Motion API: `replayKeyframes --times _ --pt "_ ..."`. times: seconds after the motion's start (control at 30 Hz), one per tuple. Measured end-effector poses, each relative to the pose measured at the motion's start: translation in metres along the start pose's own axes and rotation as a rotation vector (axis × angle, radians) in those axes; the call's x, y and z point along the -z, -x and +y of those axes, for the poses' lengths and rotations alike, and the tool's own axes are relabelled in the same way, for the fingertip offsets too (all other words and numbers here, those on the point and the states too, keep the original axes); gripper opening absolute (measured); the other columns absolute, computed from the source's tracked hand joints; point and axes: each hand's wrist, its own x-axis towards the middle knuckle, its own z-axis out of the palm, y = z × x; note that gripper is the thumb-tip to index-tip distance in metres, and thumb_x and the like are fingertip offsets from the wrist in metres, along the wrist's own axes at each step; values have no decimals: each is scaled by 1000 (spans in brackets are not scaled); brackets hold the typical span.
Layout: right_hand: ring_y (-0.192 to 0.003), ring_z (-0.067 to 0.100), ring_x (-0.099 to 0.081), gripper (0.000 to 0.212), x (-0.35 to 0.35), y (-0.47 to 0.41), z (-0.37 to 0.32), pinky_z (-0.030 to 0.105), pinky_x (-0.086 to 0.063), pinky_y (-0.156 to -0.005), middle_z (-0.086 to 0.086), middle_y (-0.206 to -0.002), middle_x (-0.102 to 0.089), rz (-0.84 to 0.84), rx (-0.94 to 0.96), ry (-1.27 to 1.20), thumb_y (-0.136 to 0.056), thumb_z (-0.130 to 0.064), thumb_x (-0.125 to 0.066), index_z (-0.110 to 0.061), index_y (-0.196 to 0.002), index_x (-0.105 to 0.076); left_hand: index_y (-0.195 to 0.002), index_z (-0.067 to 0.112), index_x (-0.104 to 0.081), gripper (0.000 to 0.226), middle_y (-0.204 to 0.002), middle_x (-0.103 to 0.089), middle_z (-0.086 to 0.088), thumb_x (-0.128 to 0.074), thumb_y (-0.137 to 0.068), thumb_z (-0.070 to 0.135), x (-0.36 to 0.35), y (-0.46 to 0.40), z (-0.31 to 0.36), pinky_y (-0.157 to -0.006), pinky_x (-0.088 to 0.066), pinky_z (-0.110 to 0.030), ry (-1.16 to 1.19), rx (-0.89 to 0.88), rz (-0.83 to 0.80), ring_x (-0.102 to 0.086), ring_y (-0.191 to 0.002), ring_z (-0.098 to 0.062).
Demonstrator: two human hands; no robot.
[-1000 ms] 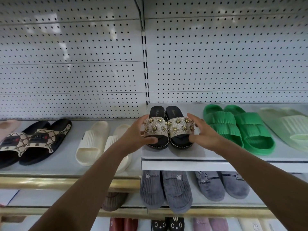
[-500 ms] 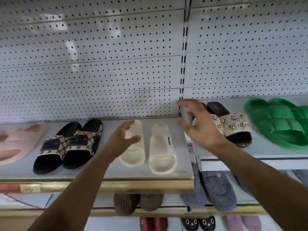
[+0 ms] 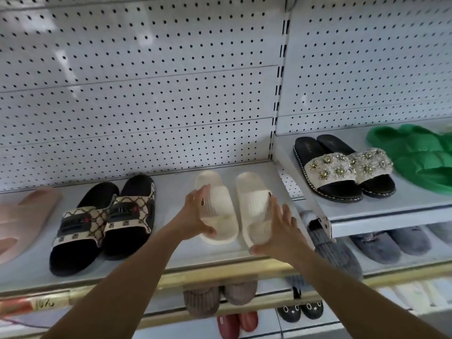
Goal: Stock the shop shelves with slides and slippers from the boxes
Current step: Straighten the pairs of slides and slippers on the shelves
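A pair of cream ribbed slides stands on the white shelf (image 3: 171, 243), toes toward me. My left hand (image 3: 194, 216) grips the left cream slide (image 3: 217, 211) from its outer side, with the thumb at the toe and the fingers on the strap. My right hand (image 3: 281, 228) lies against the outer side of the right cream slide (image 3: 254, 204), fingers straight and thumb under the toe. A small gap separates the two slides.
Black slides with patterned straps (image 3: 102, 221) and a pink slide (image 3: 22, 216) sit to the left. On the higher right shelf (image 3: 367, 214) are black jewelled slides (image 3: 342, 172) and green slides (image 3: 420, 162). Grey fluffy slippers (image 3: 381, 243) and other slippers fill the lower shelves. White pegboard backs everything.
Both hands left the jewelled slides on the right shelf and moved left and down to the cream pair. My view has swung left.
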Motion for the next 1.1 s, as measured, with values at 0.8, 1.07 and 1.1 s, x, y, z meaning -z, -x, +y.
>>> replayKeyframes --times 0.8,1.07,1.1 --pt "-118 29 -39 107 12 -13 26 48 -42 -99 7 -127 -38 112 -9 -64 -53 -45 -80 -31 -133 -11 -151 30 -21 98 -150 -30 -5 -82 -75 20 -33 -5 26 -105 -37 -40 -49 -23 95 -42 -130 -27" --pt "-112 27 -42 104 17 -22 29 50 -43 -97 4 -122 -39 108 22 -98 -50 -45 -81 -35 -128 -14 -148 29 -25 91 -142 -40 -10 -80 -76 19 -41 -15 33 -97 -43 -44 -101 56 190 -50 -120 -33" --pt "-111 27 -42 103 16 -23 30 50 -43 -97 4 -122 -40 108 28 -100 -50 -45 -81 -35 -128 -14 -148 28 -25 91 -141 -40 -11 -80 -76 19 -41 -15 33 -97 -43 -44 -97 62 197 -50 -120 -33"
